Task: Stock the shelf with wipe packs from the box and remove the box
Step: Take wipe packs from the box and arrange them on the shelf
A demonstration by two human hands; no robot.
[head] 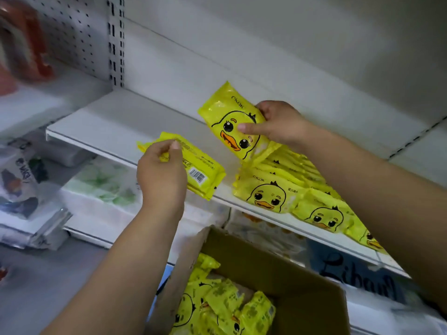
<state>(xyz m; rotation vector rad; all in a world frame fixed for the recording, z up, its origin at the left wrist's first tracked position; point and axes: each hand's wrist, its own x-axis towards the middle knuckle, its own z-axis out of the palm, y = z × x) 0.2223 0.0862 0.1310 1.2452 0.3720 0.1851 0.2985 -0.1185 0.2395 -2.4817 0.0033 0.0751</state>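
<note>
My right hand (278, 124) grips a yellow duck-face wipe pack (229, 117), upright and tilted above the white shelf (108, 122). My left hand (162, 172) pinches a second yellow pack (200, 172), barcode side up, over the shelf's front edge. Several duck packs (302, 189) stand in rows on the shelf to the right. Below my arms the open cardboard box (278, 269) holds several more yellow packs (217, 305).
A perforated back panel and slotted upright (116, 39) rise at the left. Red goods (21, 44) sit blurred at top left. Lower shelves carry white and green packs (106, 184) and a blue "Libaul" package (358, 274). Bare shelf lies left of the packs.
</note>
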